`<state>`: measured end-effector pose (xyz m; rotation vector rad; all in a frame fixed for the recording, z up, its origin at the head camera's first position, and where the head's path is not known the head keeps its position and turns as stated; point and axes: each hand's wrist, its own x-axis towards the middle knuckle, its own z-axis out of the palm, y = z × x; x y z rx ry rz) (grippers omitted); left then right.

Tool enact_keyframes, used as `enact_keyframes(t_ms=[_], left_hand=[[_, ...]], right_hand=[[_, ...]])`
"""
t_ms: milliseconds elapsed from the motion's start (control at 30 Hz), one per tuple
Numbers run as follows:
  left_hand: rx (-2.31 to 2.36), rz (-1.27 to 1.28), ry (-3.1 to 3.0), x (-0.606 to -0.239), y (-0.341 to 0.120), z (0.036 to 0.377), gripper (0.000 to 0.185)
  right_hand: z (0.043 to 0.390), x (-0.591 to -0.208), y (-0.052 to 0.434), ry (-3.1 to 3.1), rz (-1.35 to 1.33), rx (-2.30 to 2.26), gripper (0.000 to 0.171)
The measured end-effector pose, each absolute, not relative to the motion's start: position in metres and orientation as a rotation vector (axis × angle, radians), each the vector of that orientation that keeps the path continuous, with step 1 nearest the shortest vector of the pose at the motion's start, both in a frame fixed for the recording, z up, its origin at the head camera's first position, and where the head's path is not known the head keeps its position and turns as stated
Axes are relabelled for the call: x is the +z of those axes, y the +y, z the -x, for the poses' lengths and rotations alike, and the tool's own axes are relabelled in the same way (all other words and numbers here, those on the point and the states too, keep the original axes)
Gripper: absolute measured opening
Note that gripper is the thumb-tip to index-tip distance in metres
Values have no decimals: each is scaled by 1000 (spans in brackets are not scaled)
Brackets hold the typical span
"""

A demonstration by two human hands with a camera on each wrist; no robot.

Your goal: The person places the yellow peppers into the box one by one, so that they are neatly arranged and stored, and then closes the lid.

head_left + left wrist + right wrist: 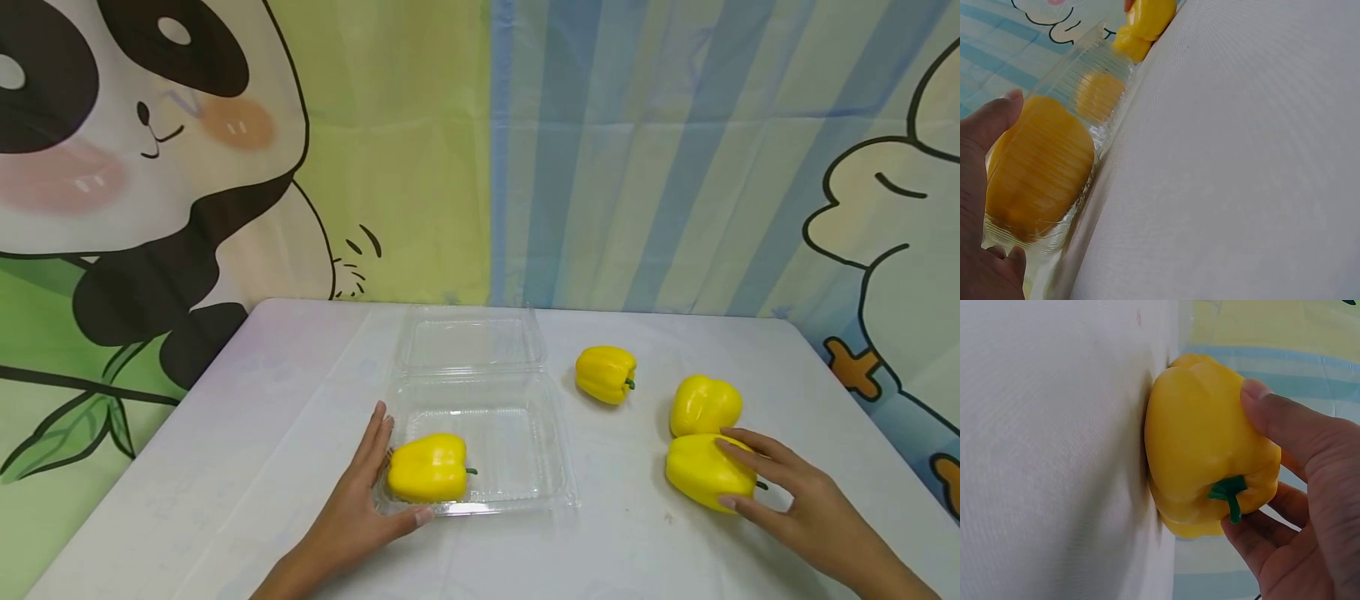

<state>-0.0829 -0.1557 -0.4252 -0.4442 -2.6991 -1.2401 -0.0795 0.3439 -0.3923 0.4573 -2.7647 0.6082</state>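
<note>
A clear plastic clamshell container (517,433) lies open on the white table, its lid (468,337) folded back. One yellow bell pepper (427,468) lies in its front left corner, seen through the ribbed wall (1041,169). My left hand (367,487) rests against that corner, fingers straight along the left side, thumb (1004,109) on the front rim. To the right, my right hand (776,483) grips another yellow pepper (697,473) that lies on the table. Thumb and fingers curl round it beside its green stem (1229,494).
Two more yellow peppers lie loose on the table, one (606,373) right of the lid and one (705,404) just behind the held pepper. A cartoon curtain (480,150) hangs behind the table. The table's right edge (862,400) is near my right hand.
</note>
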Motion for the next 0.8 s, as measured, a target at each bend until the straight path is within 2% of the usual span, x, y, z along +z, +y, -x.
enact_keyframes(t_ms=[300,600,800], left_hand=[[-1251,431,-2706,-425,-156,83,114],[-1251,441,-2705,-425,-156,83,114],[-1263,451,-2700,-426,-156,83,114]], right_hand=[[77,-388,345,-2697,-501,515,63],[75,-385,342,-2729,-411,624,49],[74,-383,339,-2714,-398,667,48]])
